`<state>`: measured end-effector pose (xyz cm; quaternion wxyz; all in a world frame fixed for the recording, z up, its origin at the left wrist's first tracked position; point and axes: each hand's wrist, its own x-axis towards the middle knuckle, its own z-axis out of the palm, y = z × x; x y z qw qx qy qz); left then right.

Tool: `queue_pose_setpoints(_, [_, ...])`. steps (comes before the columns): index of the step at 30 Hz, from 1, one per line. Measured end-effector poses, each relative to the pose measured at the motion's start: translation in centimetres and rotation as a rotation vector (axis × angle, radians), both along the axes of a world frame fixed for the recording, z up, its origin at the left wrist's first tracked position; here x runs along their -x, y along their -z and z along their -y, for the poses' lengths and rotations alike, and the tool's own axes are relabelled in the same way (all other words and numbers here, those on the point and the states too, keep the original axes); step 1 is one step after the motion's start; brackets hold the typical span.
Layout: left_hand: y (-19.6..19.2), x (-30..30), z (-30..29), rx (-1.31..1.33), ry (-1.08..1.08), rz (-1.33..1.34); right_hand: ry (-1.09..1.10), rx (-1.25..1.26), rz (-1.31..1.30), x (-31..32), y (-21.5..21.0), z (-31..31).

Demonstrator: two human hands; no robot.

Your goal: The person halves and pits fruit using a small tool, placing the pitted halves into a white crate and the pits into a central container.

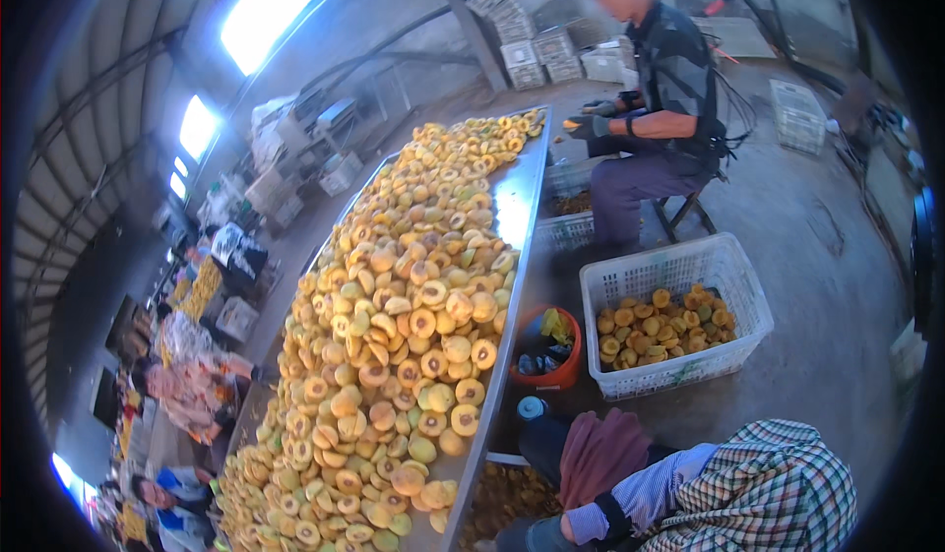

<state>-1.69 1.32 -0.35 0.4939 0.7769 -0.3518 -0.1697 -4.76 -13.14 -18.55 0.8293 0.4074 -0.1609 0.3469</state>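
Note:
A long metal table [519, 208] runs away from me, heaped with halved yellow peaches [413, 326]. One of my arms, in a checked sleeve over a striped cuff, comes in from the lower right; it looks like my right. Its gloved hand [532, 534] sits at the bottom edge, under the table's near edge, beside a crate of brownish fruit bits [504, 498]. The fingers are cut off by the frame, so its grip is unclear. My left hand is out of sight.
A white basket [733, 276] with peach halves stands on the concrete floor to the right, next to an orange bucket [546, 375]. A maroon cloth [600, 454] lies near my arm. A seated co-worker [664, 90] works at the far end; other people [172, 385] sit left.

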Motion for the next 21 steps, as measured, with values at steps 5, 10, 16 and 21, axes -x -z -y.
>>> queue_pose_setpoints(5, [0.3,-3.4,-0.2,0.692,-0.110,-0.681,-1.545,-2.775,-0.562,4.2,-14.4,1.3])
queue_pose_setpoints(10, [-1.7,-0.5,4.5,0.683,-0.174,-0.677,-2.099,-3.108,-0.155,5.4,-16.1,0.8])
queue_pose_setpoints(16, [-1.0,-0.8,2.8,0.699,-0.169,-0.743,-1.719,-3.597,-0.042,6.5,-20.6,1.8])
queue_pose_setpoints(21, [-0.3,-0.5,2.9,0.851,-0.324,-0.842,-1.707,-3.102,-0.378,6.7,-19.2,1.3])
